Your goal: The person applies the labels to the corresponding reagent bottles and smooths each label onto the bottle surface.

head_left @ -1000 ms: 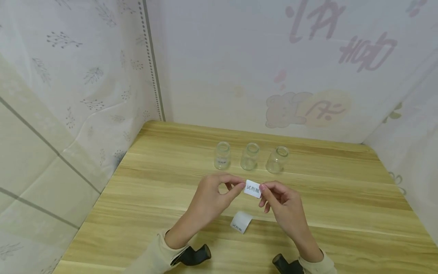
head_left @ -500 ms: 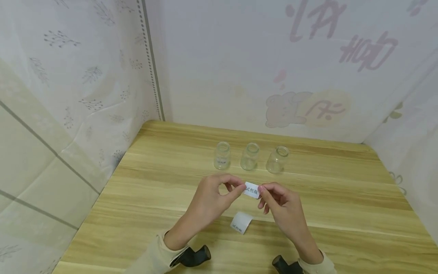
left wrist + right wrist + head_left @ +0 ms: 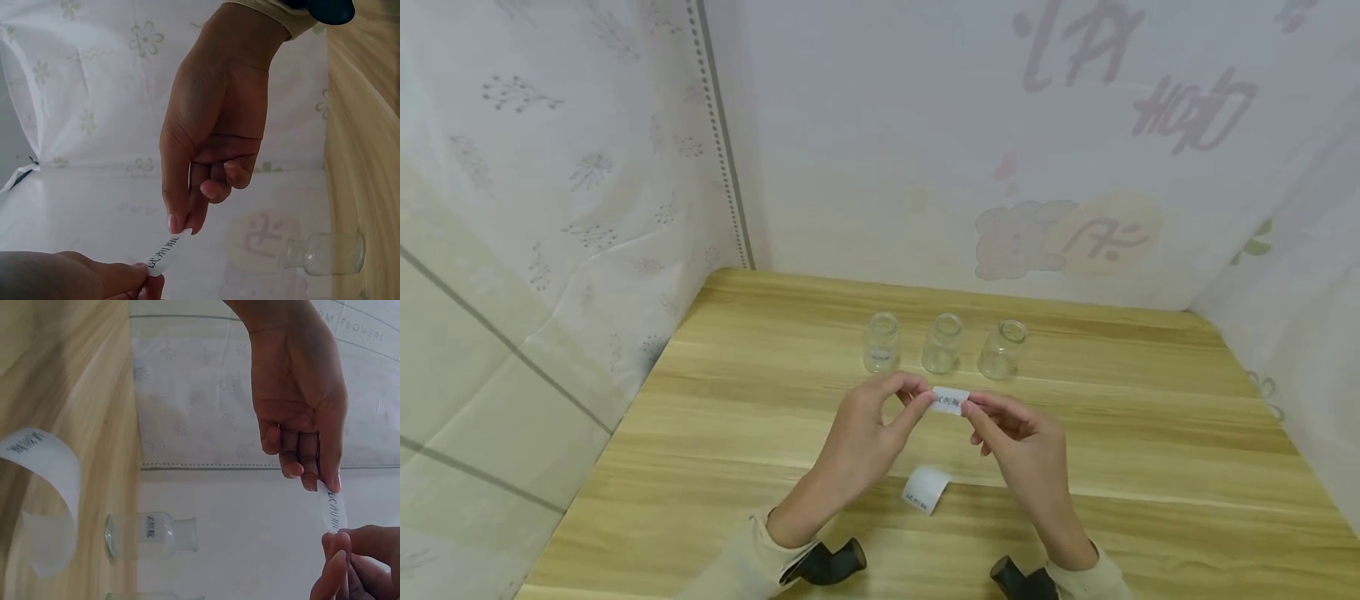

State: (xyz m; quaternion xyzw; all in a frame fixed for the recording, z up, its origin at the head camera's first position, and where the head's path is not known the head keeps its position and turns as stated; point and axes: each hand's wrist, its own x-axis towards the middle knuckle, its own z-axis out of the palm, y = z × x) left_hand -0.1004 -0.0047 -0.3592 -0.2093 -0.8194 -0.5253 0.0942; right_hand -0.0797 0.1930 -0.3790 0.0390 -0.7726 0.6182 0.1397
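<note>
A small white label point(image 3: 951, 401) with printed black characters is stretched between both hands above the table. My left hand point(image 3: 867, 433) pinches its left end between thumb and fingertips. At the other end, my right hand point(image 3: 1028, 454) pinches it the same way. In the left wrist view the label point(image 3: 164, 255) looks slightly curved. Just beyond the hands stand three clear glass bottles without lids: the left bottle point(image 3: 881, 343) bears a similar label, while the middle bottle point(image 3: 942, 345) and the right bottle point(image 3: 1002, 350) show none.
A curled white strip point(image 3: 927, 488) with one printed label lies on the wooden table point(image 3: 760, 392) between the forearms. Patterned curtains point(image 3: 850, 150) close in the back and sides. A black camera mount point(image 3: 829, 563) sits on the left wrist, another point(image 3: 1018, 577) on the right.
Both hands have lifted the label slightly away from me, and it now tilts so its print looks flatter. The head view has shifted a little. The bottles and strip stay put.
</note>
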